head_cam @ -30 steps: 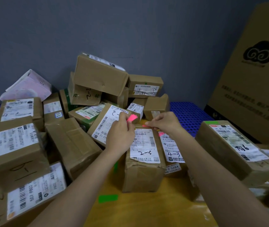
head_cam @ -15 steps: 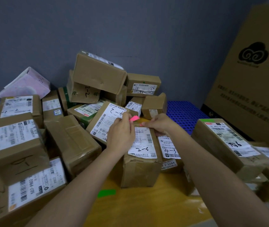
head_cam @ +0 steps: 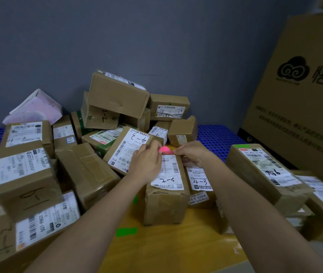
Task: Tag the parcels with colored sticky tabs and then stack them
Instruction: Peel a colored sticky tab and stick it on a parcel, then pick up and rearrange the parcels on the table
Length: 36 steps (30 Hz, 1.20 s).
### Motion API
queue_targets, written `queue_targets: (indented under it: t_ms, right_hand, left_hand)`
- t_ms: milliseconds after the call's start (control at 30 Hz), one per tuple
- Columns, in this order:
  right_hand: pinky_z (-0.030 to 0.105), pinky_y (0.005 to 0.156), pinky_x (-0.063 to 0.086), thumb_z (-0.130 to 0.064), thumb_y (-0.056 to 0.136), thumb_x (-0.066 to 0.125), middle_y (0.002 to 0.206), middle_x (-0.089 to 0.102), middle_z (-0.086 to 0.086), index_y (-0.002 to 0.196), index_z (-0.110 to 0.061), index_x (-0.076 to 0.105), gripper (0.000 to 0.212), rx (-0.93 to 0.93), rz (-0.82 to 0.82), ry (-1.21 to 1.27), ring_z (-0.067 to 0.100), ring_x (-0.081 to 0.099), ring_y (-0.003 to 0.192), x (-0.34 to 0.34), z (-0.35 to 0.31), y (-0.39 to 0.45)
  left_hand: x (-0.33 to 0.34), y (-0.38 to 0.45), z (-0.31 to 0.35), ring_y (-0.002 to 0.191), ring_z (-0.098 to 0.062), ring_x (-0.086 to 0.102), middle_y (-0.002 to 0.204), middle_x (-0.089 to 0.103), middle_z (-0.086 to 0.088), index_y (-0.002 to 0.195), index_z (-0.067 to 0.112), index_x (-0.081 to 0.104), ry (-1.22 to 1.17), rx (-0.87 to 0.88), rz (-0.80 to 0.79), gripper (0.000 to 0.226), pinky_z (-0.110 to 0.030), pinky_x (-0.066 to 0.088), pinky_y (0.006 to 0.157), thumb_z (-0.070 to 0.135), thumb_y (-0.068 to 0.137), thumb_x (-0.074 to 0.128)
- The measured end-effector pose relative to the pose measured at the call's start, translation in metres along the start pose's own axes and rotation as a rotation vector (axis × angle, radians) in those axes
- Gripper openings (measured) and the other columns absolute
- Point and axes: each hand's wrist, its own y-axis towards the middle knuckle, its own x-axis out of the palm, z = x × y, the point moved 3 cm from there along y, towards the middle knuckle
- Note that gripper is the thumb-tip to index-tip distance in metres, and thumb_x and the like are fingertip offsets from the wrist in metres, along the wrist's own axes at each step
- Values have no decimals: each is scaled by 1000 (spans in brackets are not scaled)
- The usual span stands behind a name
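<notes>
A brown parcel marked "2-3" [head_cam: 166,201] stands upright on the yellow table. Over its far top edge my left hand [head_cam: 147,164] pinches a pink sticky tab [head_cam: 164,149]. My right hand [head_cam: 193,154] meets it from the right, its fingertips at the tab's other end and curled over something pink and yellow that is mostly hidden. A smaller parcel marked "4-3" [head_cam: 201,182] leans just right of the "2-3" parcel. Behind my left hand lies a parcel marked "4-3" [head_cam: 125,148] on a tilted label.
A heap of brown parcels [head_cam: 117,99] fills the back against the grey wall. More parcels crowd the left side [head_cam: 24,174]. A parcel with a green tab [head_cam: 263,170] sits at right, below a big leaning carton [head_cam: 304,95]. A green tab [head_cam: 126,231] lies on the yellow table [head_cam: 166,249].
Both hands have drawn closer together over the far edge of the "2-3" parcel, and the pink tab sits lower between the fingertips. The view has shifted slightly.
</notes>
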Motion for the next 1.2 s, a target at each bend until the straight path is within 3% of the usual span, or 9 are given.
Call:
queue_targets:
  t_ms: [200,300,400,500,700,900,1000,1100,1200]
  right_hand:
    - [38,77,58,-29,101,46,111,65,17,120,-1,59,37,-178,145,-88,30,66,93,-9,9,-22]
    - [36,87,53,-41,96,51,101,66,-6,112,-15,66,34,-497,189,-276,9,61,95,-6,22,-65]
    - [32,108,36,-64,76,62,136,41,-18,138,-28,49,72,-573,20,-462,2,35,128,10,40,-99]
    - [36,115,20,-63,70,71,153,19,-13,148,-30,31,93,-580,24,-726,11,10,142,24,48,-104]
    - [37,106,33,-50,82,67,142,40,1,137,-20,49,65,-723,323,-791,22,29,131,38,19,-84]
    - [41,104,33,-30,90,63,135,46,6,132,-18,53,45,-705,303,-1075,29,35,127,64,5,-70]
    - [42,102,36,-13,87,60,138,39,9,138,-19,43,54,-578,209,-1097,32,31,129,69,4,-68]
    - [43,101,34,-26,87,63,143,35,9,140,-22,39,59,-553,142,-952,33,26,133,72,-13,-65]
    - [42,103,34,-46,92,56,145,37,8,143,-19,39,60,-603,246,-824,30,29,134,74,-36,-51]
  left_hand:
    - [-1,-2,-3,92,-15,42,92,52,2,108,17,44,-94,-19,39,14,-35,35,76,25,101,35]
    - [-1,-1,-5,85,-19,52,90,59,-2,104,20,45,-159,-24,71,11,-37,41,67,26,101,37]
    - [-6,-4,-6,74,-23,60,89,65,-3,101,23,42,-231,-49,75,10,-42,46,62,30,101,36]
    - [-21,-13,-9,81,-20,62,95,67,-3,103,19,45,-336,-125,149,16,-42,49,70,33,101,37]
    - [-50,-48,-29,95,-23,57,100,58,-2,92,17,60,-219,-242,270,12,-42,50,83,27,95,54]
    - [-54,-87,-39,84,-23,63,85,68,-5,96,16,61,-72,-301,-98,11,-32,45,63,25,90,61]
    - [-49,-100,-48,83,-22,67,94,67,-5,106,15,57,43,-332,-290,24,-35,52,72,29,88,65]
    - [-50,-98,-52,93,-23,63,105,61,-5,112,14,57,121,-308,-320,29,-35,51,78,21,86,68]
    - [-60,-84,-48,100,-25,58,108,63,-7,105,15,61,120,-226,-133,19,-39,49,84,18,87,64]
